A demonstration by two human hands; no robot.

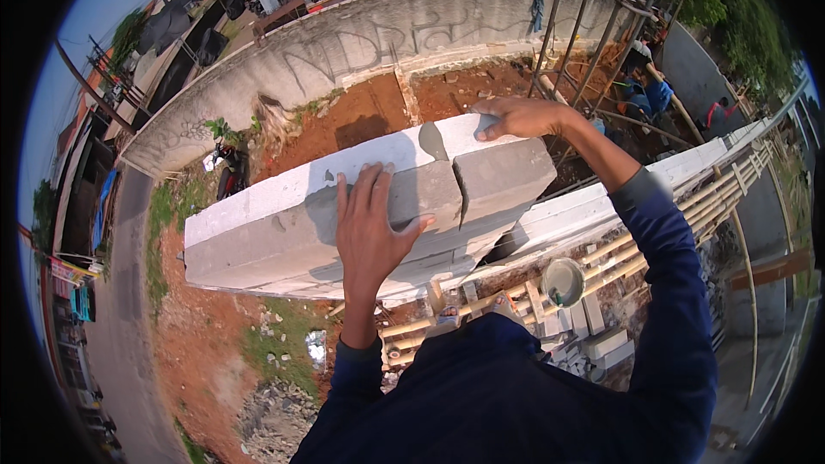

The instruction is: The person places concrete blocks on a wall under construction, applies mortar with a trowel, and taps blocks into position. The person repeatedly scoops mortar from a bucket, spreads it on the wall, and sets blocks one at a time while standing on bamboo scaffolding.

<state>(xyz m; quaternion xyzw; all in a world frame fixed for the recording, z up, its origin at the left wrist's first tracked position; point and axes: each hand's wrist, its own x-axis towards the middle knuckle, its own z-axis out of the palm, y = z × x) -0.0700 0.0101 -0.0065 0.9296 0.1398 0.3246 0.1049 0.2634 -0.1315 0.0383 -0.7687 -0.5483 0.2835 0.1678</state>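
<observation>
Both spread apart, left grip [373, 230] crosses the blocks' [266, 239] near edge, right grip [528, 118] the far, open ground [378, 101] beyond.

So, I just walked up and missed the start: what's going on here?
A person in dark blue sleeves has both bare hands on pale blocks atop a wall. The left hand is spread on the longer block; the right hand is at the shorter block. A dark gap shows between them. A bucket is by the bamboo poles.
</observation>
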